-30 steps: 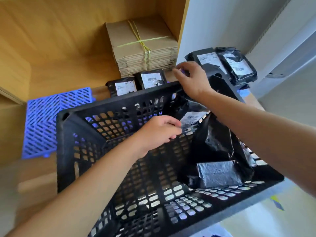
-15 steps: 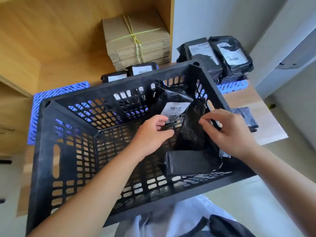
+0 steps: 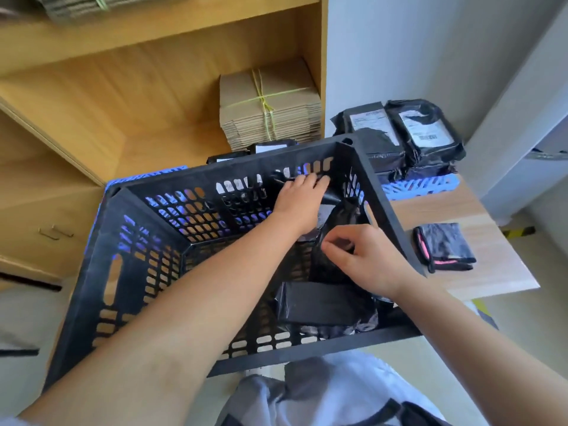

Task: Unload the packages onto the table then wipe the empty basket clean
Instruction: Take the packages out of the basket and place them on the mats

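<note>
A black slatted plastic basket (image 3: pixel 147 241) fills the middle of the head view, resting on the table edge. Inside, at its right end, lie black plastic packages: one upright (image 3: pixel 341 222), one flat on the bottom (image 3: pixel 325 302). My left hand (image 3: pixel 301 201) reaches deep to the far wall and holds the top of a black package there. My right hand (image 3: pixel 365 256) pinches the upright package's edge. Beyond the basket, several unloaded black packages with white labels (image 3: pixel 412 130) are stacked on the table.
A folded black cloth with pink trim (image 3: pixel 442 245) lies on the wooden table (image 3: pixel 479 210) right of the basket. A blue slatted mat (image 3: pixel 421 184) sits under the packages. A tied bundle of cardboard (image 3: pixel 267 103) stands on the wooden shelf behind.
My left hand has moved farther into the basket, up to the far wall. My right hand has dropped lower onto the upright package. The camera has tilted so more of the shelf shows.
</note>
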Action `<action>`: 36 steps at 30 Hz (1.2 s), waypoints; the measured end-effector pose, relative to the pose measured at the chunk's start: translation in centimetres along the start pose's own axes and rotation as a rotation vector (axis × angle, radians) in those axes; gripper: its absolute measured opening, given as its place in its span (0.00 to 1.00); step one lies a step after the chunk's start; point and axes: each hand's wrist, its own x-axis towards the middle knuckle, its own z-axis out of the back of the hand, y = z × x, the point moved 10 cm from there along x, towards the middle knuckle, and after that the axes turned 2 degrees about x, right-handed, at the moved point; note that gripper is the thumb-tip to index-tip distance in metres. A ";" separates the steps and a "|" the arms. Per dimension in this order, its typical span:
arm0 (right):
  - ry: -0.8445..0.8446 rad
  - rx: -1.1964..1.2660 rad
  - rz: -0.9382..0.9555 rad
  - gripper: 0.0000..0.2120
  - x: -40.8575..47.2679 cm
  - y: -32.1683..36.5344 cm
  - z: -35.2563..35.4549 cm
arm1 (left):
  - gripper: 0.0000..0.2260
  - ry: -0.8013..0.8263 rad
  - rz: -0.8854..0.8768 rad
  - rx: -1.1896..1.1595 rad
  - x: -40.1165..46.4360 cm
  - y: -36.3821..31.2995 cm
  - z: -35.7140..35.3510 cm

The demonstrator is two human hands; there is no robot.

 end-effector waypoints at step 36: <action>0.109 1.214 -0.527 0.22 1.3 4.1 -6.9 | 0.20 -0.486 0.812 -1.977 -19.0 14.4 2.1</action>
